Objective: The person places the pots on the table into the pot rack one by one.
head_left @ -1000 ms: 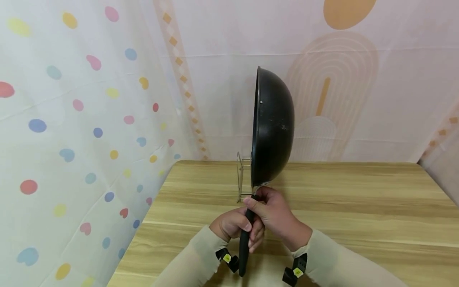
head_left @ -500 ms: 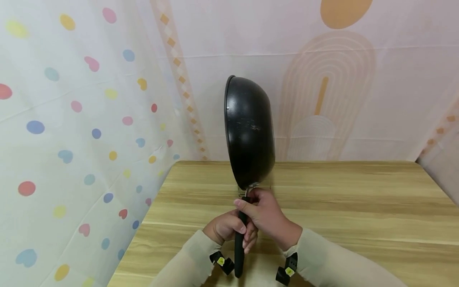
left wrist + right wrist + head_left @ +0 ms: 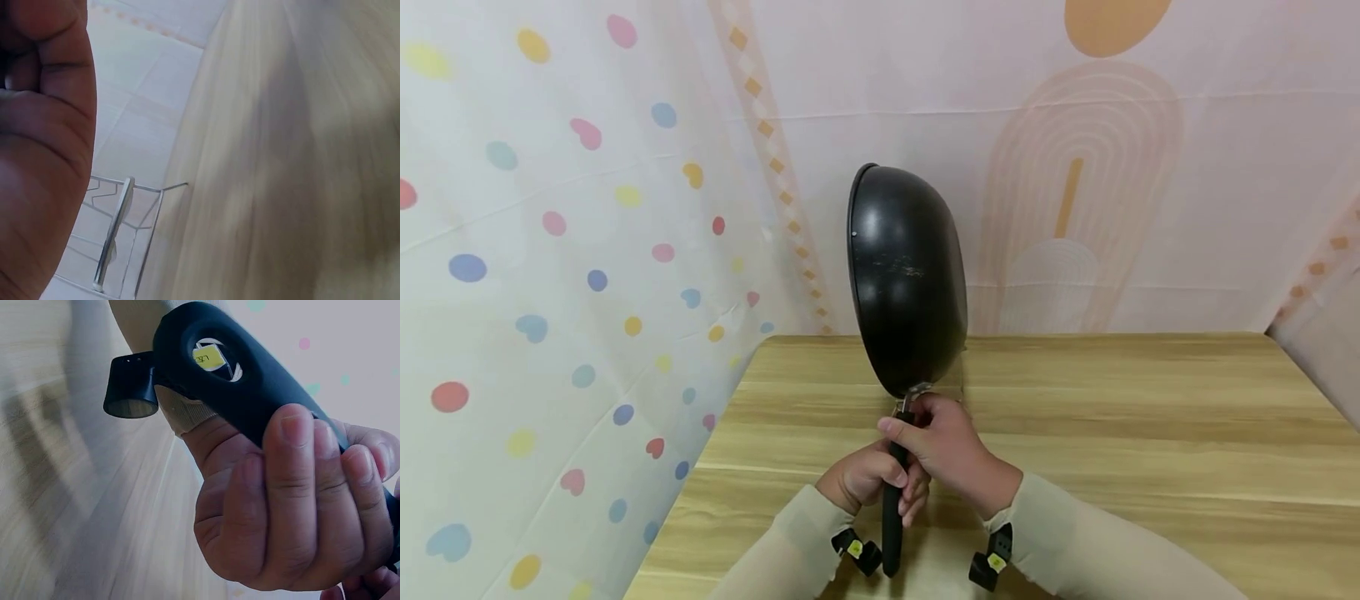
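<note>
A black wok (image 3: 906, 283) stands upright on edge, its scuffed outer side toward the head camera and its rim facing left. My left hand (image 3: 871, 477) wraps its fingers round the middle of the black handle (image 3: 891, 533); the right wrist view shows those fingers (image 3: 294, 494) curled over it. Higher up, close below the bowl, my right hand (image 3: 953, 450) grips the handle with the thumb on top. The wok's inside is turned away from view. Behind the wok is a wire rack (image 3: 114, 232), mostly hidden in the head view but showing in the left wrist view.
The wood-grain table (image 3: 1120, 417) reaches back to a pale patterned curtain (image 3: 820, 125). Another curtain with coloured dots (image 3: 565, 333) hangs along the left side. Each wrist carries a small black camera (image 3: 985, 571) on a strap.
The wok has moved left and turned, so more of its outer side shows and it covers the wire rack. Both hands have shifted left with it, keeping their grip.
</note>
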Motion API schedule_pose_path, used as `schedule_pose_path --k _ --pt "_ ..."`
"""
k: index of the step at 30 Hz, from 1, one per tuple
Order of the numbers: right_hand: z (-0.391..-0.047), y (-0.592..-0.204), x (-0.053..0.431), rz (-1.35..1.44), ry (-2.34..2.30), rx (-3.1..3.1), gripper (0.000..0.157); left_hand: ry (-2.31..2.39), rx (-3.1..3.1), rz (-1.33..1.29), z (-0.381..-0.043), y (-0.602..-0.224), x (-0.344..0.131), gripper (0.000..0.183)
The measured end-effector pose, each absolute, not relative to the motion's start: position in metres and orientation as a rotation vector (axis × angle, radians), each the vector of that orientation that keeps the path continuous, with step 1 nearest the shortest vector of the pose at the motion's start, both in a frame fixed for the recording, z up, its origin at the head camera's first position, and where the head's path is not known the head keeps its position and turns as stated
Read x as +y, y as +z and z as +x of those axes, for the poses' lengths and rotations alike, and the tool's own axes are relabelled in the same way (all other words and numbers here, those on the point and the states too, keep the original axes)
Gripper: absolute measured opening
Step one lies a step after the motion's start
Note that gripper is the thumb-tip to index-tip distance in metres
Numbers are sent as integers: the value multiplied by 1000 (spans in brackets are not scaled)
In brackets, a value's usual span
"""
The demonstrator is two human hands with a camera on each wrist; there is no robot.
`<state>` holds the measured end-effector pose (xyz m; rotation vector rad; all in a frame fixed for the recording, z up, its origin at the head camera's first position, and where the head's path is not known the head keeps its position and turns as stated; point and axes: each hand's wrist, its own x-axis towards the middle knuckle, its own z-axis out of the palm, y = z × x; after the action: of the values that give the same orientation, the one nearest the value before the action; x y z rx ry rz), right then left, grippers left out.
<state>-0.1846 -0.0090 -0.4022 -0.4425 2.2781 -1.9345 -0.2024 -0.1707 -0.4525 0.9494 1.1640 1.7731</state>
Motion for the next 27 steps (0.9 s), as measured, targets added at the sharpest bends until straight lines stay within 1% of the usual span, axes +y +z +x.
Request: schedule_pose_path --k 4,12,18,22,27 --pt "-185 -402 -10 -444 -1898 2302 30 1793 1195 899 -201 -455 -173 17" --pt "-188 -407 -8 -500 -1829 2311 29 1808 1234 824 -198 -460 -175 23" --pt "-186 -410 -7 -459 -1822 2285 31 1821 1194 817 -196 -468 -174 12" --pt "-186 -417 -6 -443 -1799 2285 31 1831 1154 821 -195 -477 -172 18" --pt "-187 -423 -4 -467 -1759 2290 30 1862 1120 838 -194 -485 -169 17"
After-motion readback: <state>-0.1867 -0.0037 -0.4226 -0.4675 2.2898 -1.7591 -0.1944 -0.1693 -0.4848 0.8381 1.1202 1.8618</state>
